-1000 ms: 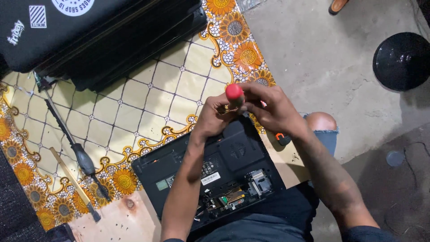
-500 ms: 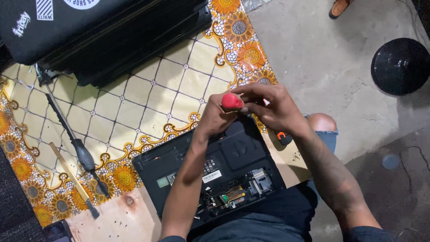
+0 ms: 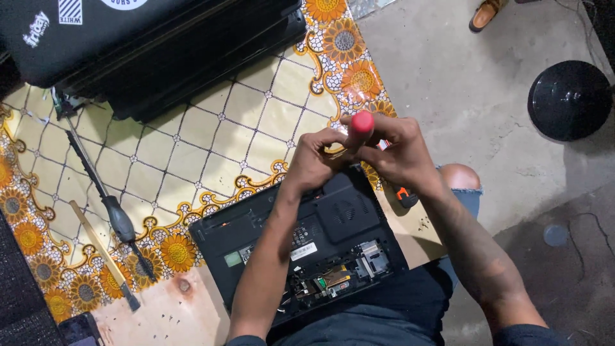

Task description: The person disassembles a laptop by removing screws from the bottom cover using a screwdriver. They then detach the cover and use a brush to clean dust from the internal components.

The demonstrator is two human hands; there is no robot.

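- Head view looks straight down on a person seated with an upturned black laptop point(image 3: 301, 247) across their lap, its near edge resting on the table's patterned cloth point(image 3: 211, 134).
- Left hand point(image 3: 314, 160) is curled around the shaft of a screwdriver just below its red handle point(image 3: 362, 123), fingers closed narrowly on it.
- Right hand point(image 3: 400, 157) wraps the same handle from the other side, so both hands grip the one tool, touching each other above the far edge of the laptop.
- Screwdriver's tip is hidden behind the hands; I cannot tell whether it sits in a screw.
- Below the hands, one bay of the laptop's underside already stands open, showing a circuit board and small connectors point(image 3: 333, 279); the larger cover panel point(image 3: 346, 214) right under the hands looks to be still in place, so I judge the opening-up partly done.
- Just beside the right wrist lies a small orange-and-black tool point(image 3: 403, 195) on the table edge.
- Well to the left of the hands lie a long dark screwdriver point(image 3: 106, 192) and a thin wooden-handled tool point(image 3: 102, 253).
- Beyond the hands, a stack of black closed laptops point(image 3: 166, 51) covers the far part of the cloth.
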